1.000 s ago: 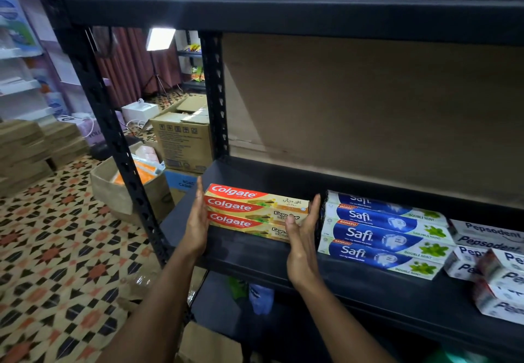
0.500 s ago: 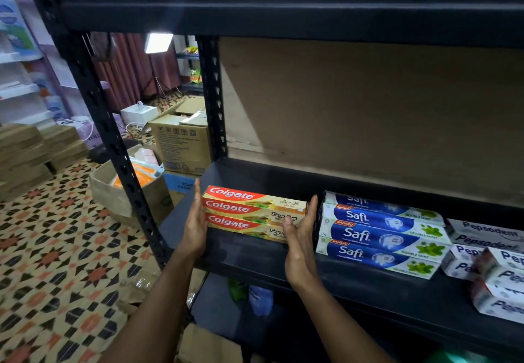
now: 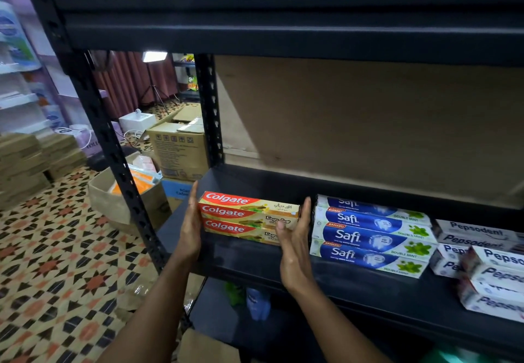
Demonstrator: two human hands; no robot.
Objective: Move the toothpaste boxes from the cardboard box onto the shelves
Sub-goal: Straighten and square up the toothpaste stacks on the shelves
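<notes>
A stack of three red-and-yellow Colgate toothpaste boxes (image 3: 243, 216) lies at the left end of the black shelf (image 3: 255, 263). My left hand (image 3: 190, 229) presses flat against the stack's left end, fingers straight and pointing up. At the stack's right end, my right hand (image 3: 295, 246) presses with straight fingers, its thumb lying on the front of the lower boxes. Blue Safi boxes (image 3: 368, 238) are stacked just right of my right hand, and white Pepsodent boxes (image 3: 487, 266) lie further right.
A black upright post (image 3: 113, 150) stands left of the stack. Behind it on the patterned floor are an open cardboard box (image 3: 113, 206) with orange packs and a closed carton (image 3: 178, 150). Another shelf board (image 3: 283, 31) runs overhead. A lower shelf holds bottles (image 3: 256, 303).
Both hands stay pressed on the ends of the Colgate stack, which sits in nearly the same spot on the shelf. Only the view has shifted a little.
</notes>
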